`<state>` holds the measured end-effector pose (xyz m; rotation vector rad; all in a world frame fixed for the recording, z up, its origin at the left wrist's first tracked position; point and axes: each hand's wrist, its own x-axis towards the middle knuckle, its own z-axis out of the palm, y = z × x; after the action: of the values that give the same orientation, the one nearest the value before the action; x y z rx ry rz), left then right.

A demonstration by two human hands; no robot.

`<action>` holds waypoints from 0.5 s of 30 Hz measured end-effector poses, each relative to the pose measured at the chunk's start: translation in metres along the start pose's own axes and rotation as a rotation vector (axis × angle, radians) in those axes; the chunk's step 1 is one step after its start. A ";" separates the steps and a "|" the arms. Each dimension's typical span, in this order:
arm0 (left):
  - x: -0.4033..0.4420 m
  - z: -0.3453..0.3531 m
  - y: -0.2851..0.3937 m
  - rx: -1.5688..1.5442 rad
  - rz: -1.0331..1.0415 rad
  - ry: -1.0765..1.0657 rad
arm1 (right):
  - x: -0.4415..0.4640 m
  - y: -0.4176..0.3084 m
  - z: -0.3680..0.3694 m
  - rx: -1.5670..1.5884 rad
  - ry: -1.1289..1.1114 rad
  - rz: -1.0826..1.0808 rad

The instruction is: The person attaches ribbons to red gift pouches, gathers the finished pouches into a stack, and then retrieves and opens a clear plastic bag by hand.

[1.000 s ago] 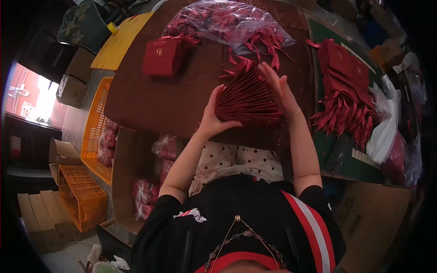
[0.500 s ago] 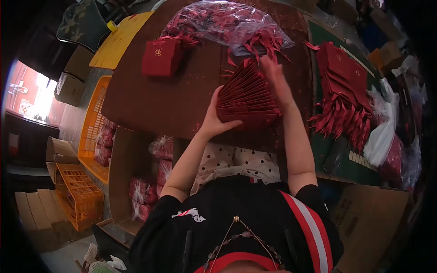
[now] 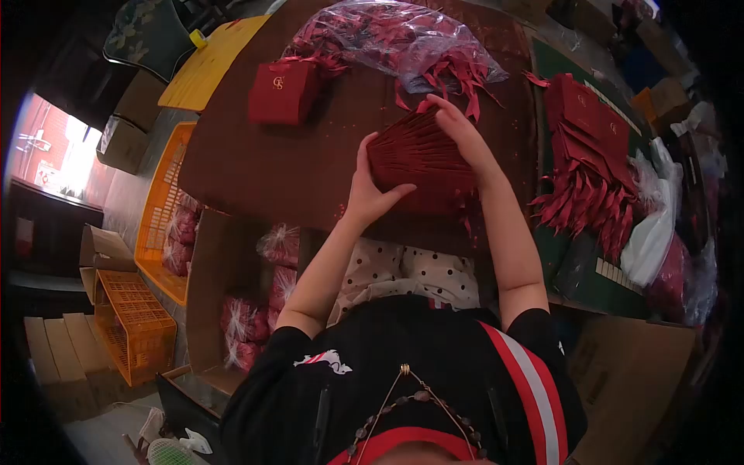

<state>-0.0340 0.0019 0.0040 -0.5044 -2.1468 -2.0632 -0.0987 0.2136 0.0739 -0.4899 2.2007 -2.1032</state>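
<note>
A fanned stack of dark red folded bags [image 3: 418, 155] stands on the brown tabletop [image 3: 294, 170] in front of me. My left hand [image 3: 372, 190] is wrapped round the stack's left side, thumb along its near edge. My right hand [image 3: 463, 136] bends over the far right top of the stack, with its fingertips at the upper edge near some red ribbon. Beyond the stack, a clear plastic bag [image 3: 403, 39] covers many red ribboned pieces. An upright red bag with a gold logo [image 3: 280, 93] stands at the back left.
Flat red bags with ribbons [image 3: 589, 132] are piled on a green surface [image 3: 546, 267] at the right, beside white plastic [image 3: 655, 225]. An orange crate [image 3: 159, 232] and a cardboard box [image 3: 213, 294] hold wrapped red packs at the left. A yellow board [image 3: 209, 66] lies behind.
My right hand has moved from the stack's right side, fingers spread, to curl over its upper edge. The stack's folds look pressed closer together. My left hand keeps its hold.
</note>
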 end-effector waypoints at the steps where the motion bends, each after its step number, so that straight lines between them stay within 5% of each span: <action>1: -0.004 0.001 -0.001 0.074 0.059 0.039 | -0.001 0.002 -0.002 -0.002 -0.004 -0.004; 4: -0.014 0.005 0.006 0.097 0.084 0.097 | -0.014 0.009 -0.010 0.560 -0.147 0.137; 8: -0.015 0.015 0.001 0.059 0.121 0.141 | -0.033 0.003 -0.012 0.596 -0.214 0.098; 10: -0.013 0.018 0.011 0.075 0.131 0.134 | -0.040 -0.011 0.003 0.022 -0.022 0.030; 12: -0.009 0.017 0.012 0.098 0.144 0.130 | -0.038 -0.010 -0.001 -0.013 -0.012 0.024; 14: -0.006 0.015 0.004 0.134 0.056 0.108 | -0.030 -0.011 -0.011 -0.709 0.001 -0.022; 15: -0.005 0.014 0.003 0.135 0.059 0.107 | -0.029 -0.021 -0.008 -0.709 0.003 -0.025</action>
<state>-0.0267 0.0148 0.0043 -0.4249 -2.1632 -1.8549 -0.0691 0.2288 0.0903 -0.5366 2.9084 -1.2626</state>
